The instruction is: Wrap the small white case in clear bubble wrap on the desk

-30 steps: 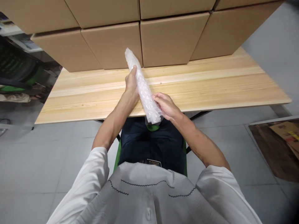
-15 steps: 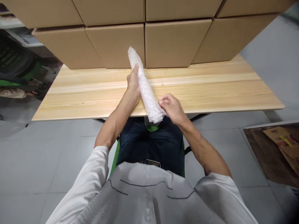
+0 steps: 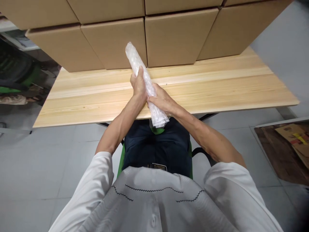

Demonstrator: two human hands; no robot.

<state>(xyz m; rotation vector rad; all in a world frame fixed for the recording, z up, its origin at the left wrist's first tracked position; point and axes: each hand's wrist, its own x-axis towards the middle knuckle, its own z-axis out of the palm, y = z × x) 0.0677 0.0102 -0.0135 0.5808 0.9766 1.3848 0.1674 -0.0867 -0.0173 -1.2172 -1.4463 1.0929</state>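
Note:
A long roll of whitish bubble wrap [image 3: 141, 69] slants over the wooden table, its upper end in front of a cardboard box and its loose lower end past the front edge. My left hand [image 3: 139, 83] is closed round its middle from the left, thumb lying along the top. Just below, my right hand [image 3: 160, 98] grips the roll from the right, thumb across it. The two hands are very close together. Whatever may be inside the wrap is hidden.
Cardboard boxes [image 3: 178, 38] stand stacked in two visible rows along the back of the wooden table [image 3: 224, 87]. A dark chair with green parts [image 3: 19, 67] is at the far left. Flattened cardboard [image 3: 293, 138] lies at the lower right.
My right hand has moved up and left from the loose lower end of the wrap to its middle, and has closed on it. The roll's upper end has shifted slightly left.

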